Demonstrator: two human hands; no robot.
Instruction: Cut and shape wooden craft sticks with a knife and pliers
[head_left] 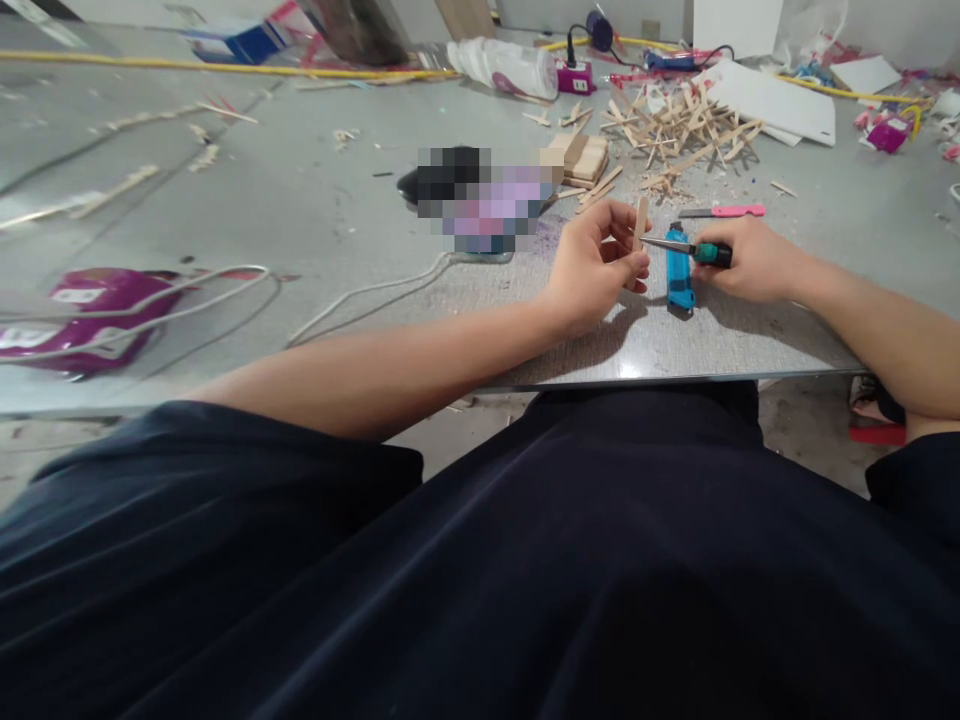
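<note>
My left hand (596, 265) is closed around a small wooden stick (641, 217), held upright above the grey table (300, 220). My right hand (754, 262) grips the green and black handle of a pointed metal tool (694, 250). Its tip points left and touches the stick. A blue lighter (679, 275) lies on the table just under the tool, between both hands.
A pile of cut wooden sticks (679, 125) and a stack of flat sticks (585, 160) lie behind the hands. A pink-handled cutter (724, 211) is close by. A purple device (86, 320) with white cable sits at left. A blurred object (480, 200) lies mid-table.
</note>
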